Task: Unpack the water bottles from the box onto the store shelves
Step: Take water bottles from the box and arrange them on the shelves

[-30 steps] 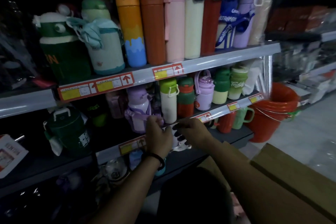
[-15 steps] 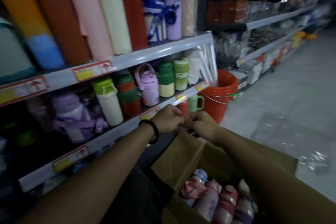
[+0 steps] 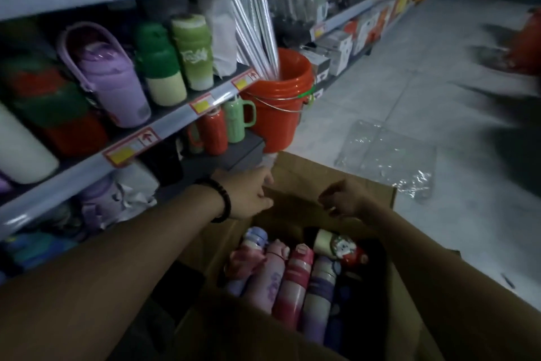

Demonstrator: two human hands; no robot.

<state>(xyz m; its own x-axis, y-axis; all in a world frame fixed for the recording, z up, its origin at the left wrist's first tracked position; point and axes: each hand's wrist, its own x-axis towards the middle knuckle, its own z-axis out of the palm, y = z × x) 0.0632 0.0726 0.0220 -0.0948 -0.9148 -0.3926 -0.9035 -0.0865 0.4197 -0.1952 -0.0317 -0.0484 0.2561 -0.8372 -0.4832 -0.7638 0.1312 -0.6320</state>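
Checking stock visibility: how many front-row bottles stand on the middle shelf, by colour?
Purple rounded bottle with loop handle: 1
Green: 2, dark green-and-cream bottle, light green gradient bottle
Red-and-green banded bottle: 1
White bottle, partly out of frame: 1
Total: 5

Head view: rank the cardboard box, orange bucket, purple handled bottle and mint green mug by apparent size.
1. cardboard box: largest, though nearest the camera.
2-3. orange bucket and purple handled bottle: look about alike, not ranked.
4. mint green mug: clearly smallest.
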